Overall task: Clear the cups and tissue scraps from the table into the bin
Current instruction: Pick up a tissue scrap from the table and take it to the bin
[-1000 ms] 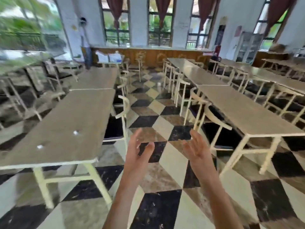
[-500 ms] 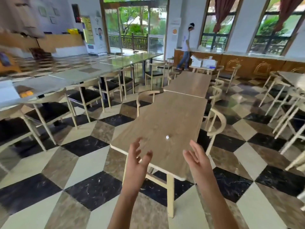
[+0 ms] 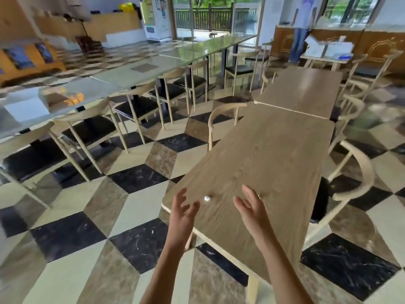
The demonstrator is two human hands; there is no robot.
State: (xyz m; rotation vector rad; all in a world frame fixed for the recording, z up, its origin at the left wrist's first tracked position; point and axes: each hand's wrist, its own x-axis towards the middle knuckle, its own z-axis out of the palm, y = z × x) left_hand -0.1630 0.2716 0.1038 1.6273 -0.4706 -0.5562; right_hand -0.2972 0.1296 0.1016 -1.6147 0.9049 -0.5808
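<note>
Checkered floor (image 3: 135, 207), chairs (image 3: 92, 132) along a glass table (image 3: 153, 64) on it, person (image 3: 301, 29) standing far behind.

Bare desk (image 3: 274, 154) surrounds the tissue scrap (image 3: 207, 198) (nothing beside it); chairs (image 3: 352, 172) crowd the desk's right edge.

Bright daylight from far windows (image 3: 210, 14), glare on glossy floor (image 3: 65, 227), motion blur and warped edges.

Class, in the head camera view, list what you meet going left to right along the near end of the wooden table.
left hand → tissue scrap → right hand → wooden chair
</note>
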